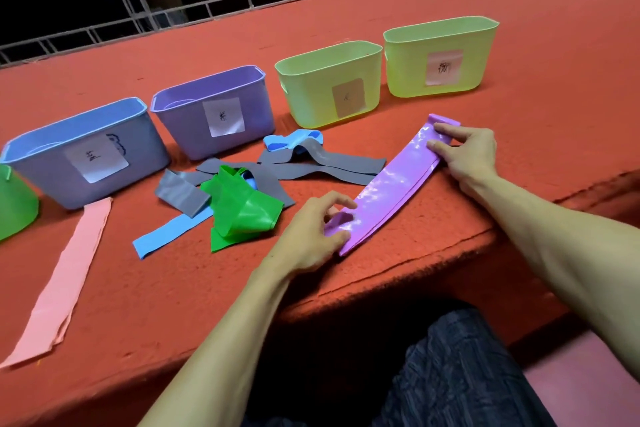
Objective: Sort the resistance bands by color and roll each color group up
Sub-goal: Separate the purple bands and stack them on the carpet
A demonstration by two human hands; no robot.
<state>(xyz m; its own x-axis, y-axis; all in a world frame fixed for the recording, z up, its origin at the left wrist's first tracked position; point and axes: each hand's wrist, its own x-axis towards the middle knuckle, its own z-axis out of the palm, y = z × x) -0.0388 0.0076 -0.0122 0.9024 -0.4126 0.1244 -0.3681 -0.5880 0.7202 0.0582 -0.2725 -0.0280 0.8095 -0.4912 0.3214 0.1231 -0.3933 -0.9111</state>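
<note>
A purple band [391, 184] lies stretched flat on the red surface, running from near left to far right. My left hand [311, 236] pinches its near end with thumb and fingers. My right hand [464, 152] pinches its far end, where the tip is folded over. To the left lies a loose heap: a crumpled green band [242, 215], grey bands [311, 166] and blue bands [166, 236]. A pink band [65, 277] lies straight at the far left.
Labelled bins stand in a row behind: a blue bin [41, 163], a purple bin [180, 118], a yellow-green bin [311, 97], another yellow-green bin [405, 69]. A green container [14, 208] sits at the left edge. The table's front edge [381, 288] is close to my arms.
</note>
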